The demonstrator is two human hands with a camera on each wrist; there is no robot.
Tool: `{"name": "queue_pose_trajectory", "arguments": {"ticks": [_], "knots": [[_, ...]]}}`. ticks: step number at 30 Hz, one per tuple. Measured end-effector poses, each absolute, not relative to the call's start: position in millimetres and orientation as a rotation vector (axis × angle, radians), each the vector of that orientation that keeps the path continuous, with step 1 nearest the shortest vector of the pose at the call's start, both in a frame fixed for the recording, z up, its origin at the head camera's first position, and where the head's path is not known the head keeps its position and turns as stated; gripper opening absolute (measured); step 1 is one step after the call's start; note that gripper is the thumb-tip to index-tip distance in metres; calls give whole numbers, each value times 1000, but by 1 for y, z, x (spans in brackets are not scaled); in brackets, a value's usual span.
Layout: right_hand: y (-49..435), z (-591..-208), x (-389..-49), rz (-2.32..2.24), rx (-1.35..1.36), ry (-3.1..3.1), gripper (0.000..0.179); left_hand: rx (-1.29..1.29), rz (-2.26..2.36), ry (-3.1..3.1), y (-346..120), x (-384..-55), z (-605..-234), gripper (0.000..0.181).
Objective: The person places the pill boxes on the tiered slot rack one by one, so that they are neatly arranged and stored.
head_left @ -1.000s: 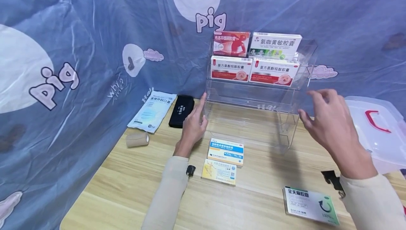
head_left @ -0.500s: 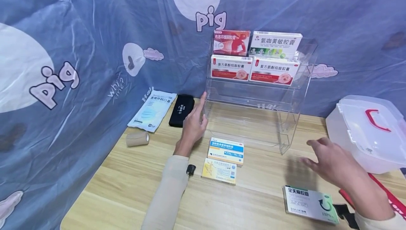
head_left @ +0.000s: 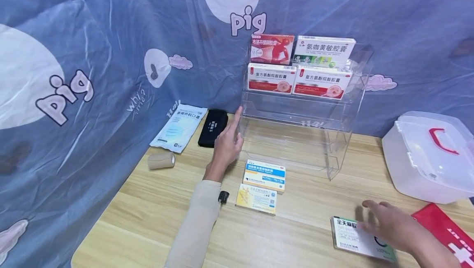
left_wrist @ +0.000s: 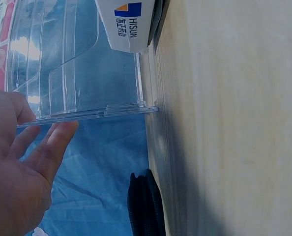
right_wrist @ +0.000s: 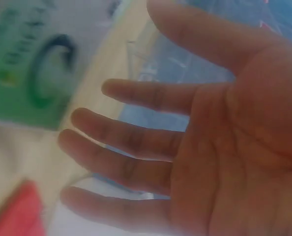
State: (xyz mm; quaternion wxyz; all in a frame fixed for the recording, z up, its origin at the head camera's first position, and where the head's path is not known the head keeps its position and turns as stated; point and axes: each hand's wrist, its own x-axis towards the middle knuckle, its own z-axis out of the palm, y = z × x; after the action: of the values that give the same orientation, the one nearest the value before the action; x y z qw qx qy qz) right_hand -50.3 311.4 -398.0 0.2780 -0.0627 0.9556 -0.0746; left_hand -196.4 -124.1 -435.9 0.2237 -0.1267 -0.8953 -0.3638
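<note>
My left hand (head_left: 226, 144) grips the left side panel of a clear tiered display rack (head_left: 285, 136); in the left wrist view the thumb lies on one face of the panel and the fingers (left_wrist: 57, 142) on the other. The rack's upper tiers bear a red medicine box (head_left: 272, 49), a white-and-green one (head_left: 324, 50) and two white-and-red ones (head_left: 272, 79). At the lower right, my right hand (head_left: 396, 225) hovers over a silver-and-green medicine box (head_left: 348, 239), partly covering it. Its fingers are spread and hold nothing in the right wrist view.
A blue-and-white box (head_left: 264, 175) and a yellow-and-white box (head_left: 256, 199) lie before the rack. Leftward are a mask packet (head_left: 179, 128), a black pouch (head_left: 212, 128) and a tan bandage roll (head_left: 161, 160). At right stand a translucent lidded case (head_left: 418, 165) and a red pouch (head_left: 437, 222).
My right hand has moved from beside the rack's right side down toward the front, to over the silver-and-green medicine box. The left hand keeps its hold on the rack.
</note>
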Motion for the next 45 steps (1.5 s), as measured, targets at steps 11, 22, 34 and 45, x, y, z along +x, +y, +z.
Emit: {"name": "queue_pose_trajectory", "arguments": {"ticks": [11,22,34,45], "knots": [[332,-418,-23,-287,24,2404,130,-348,-998,-2480,-123,-198,-436,86],[333,-426,-18,-283,-31,2465,124,-344,-982,-2453,-123,-196,-436,86],[333,-427,-23,-336,74,2401,127,-343,-977,-2451,-122,-196,-438,87],[321,-430,-20,-434,-49,2507,105,-341,-1000,-2465,-123,-197,-437,87]]}}
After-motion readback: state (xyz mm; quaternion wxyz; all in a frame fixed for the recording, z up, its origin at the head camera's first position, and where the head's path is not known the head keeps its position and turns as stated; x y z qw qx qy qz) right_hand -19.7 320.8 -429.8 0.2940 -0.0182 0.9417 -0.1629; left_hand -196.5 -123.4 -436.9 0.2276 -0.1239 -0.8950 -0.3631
